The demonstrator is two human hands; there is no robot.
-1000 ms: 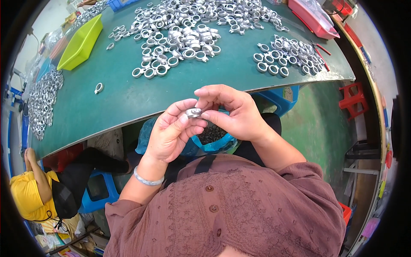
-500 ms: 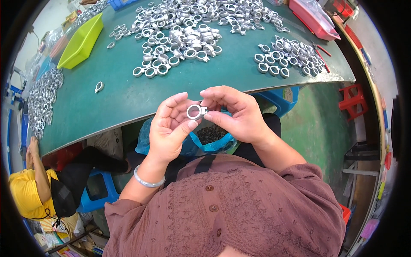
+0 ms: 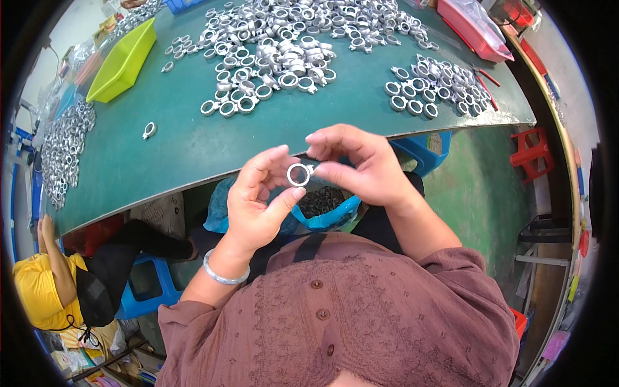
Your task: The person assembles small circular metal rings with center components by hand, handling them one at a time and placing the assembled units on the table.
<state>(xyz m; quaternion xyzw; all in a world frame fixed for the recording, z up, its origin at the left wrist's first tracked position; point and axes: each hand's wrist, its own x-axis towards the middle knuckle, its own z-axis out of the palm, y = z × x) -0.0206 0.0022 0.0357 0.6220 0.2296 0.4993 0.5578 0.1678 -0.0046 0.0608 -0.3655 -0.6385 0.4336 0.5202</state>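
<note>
Between both hands I hold a small silver metal ring (image 3: 298,175), its hole facing the camera, just in front of the table's near edge. My left hand (image 3: 256,201) pinches it from the left with thumb and fingers; a silver bangle is on that wrist. Fingertips of my right hand (image 3: 358,166) grip the ring's right side. Below the hands, on my lap, a blue plastic bag (image 3: 322,209) sits open with small dark parts inside.
On the green table (image 3: 193,151), a large heap of silver rings (image 3: 284,45) lies at the back, a smaller group (image 3: 433,84) at the right, another pile (image 3: 61,151) at the left. A lime tray (image 3: 122,61), a pink tray (image 3: 469,26). A person in yellow (image 3: 39,293) sits lower left.
The ring has turned so its hole faces the camera, and both hands have lifted it slightly and spread a little around it.
</note>
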